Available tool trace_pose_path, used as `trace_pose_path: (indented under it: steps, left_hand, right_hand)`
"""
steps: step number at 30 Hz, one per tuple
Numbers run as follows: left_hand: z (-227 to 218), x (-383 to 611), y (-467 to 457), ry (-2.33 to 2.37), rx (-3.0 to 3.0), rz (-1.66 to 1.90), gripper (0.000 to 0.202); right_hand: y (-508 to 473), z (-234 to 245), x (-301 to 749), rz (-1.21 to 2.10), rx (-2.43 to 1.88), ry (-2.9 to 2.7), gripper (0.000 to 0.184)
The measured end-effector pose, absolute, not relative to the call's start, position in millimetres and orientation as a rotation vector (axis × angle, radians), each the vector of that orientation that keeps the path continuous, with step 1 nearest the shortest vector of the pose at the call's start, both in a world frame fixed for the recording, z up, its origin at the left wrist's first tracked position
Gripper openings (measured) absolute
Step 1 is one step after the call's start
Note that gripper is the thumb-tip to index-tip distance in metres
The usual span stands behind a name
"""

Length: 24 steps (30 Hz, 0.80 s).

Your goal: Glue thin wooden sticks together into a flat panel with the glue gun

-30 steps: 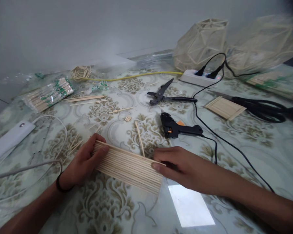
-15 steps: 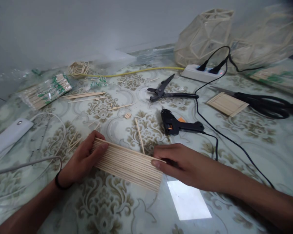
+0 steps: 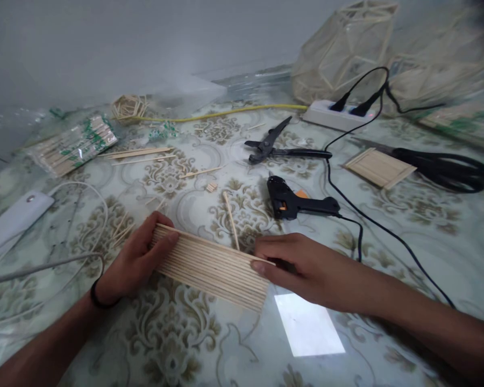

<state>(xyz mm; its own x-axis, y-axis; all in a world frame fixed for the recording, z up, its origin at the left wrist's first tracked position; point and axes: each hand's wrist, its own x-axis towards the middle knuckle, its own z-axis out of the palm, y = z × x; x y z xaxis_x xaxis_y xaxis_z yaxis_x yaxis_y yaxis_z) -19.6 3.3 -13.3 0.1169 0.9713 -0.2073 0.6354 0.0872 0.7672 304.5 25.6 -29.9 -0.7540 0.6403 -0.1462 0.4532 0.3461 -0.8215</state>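
Observation:
A panel of thin wooden sticks (image 3: 213, 269) laid side by side is held tilted above the patterned tabletop. My left hand (image 3: 143, 260) grips its left end, thumb on the face and fingers behind. At the upper right corner my right hand (image 3: 290, 266) pinches the top edge between thumb and fingers; some fingertips are hidden. Just beyond the panel lies a single wooden stick (image 3: 231, 220), its near end close to my right fingers. A black hot glue gun (image 3: 290, 201) rests on its side past my right hand.
Black pliers (image 3: 268, 148), scissors (image 3: 439, 166) and a small wooden panel (image 3: 381, 167) lie further back. A black cord runs from the power strip (image 3: 334, 115) down the right. Bagged sticks (image 3: 76, 145) and a white device (image 3: 18, 220) with a cable are at left.
Both hands keep the same hold on the stick panel. The view has shifted slightly, with the background objects a little higher in the picture.

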Motion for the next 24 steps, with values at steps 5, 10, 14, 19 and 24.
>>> trace_pose_path:
  steps: [5, 10, 14, 19, 24]
  left_hand:
    - [-15.8, -22.4, 3.0, 1.602, 1.634, 0.554, 0.039]
    - [-18.1, -24.5, 2.5, 1.592, 1.634, 0.563, 0.039]
    - [-18.3, -23.7, 2.4, 1.582, 1.585, 0.568, 0.039]
    - [-16.8, -23.0, 3.4, 1.584, 1.618, 0.577, 0.038]
    - [-16.8, -23.2, 4.1, 1.607, 1.640, 0.577, 0.036]
  right_hand:
    - [26.4, -27.7, 301.6, 1.366, -0.994, -2.410, 0.057]
    - [26.3, -26.4, 301.2, 1.365, -0.968, -2.401, 0.056]
    - [26.3, -26.5, 301.5, 1.357, -0.955, -2.393, 0.055]
    - [25.8, -25.5, 302.2, 1.343, -0.951, -2.388, 0.052]
    - [26.3, -24.7, 302.5, 1.338, -0.949, -2.394, 0.052]
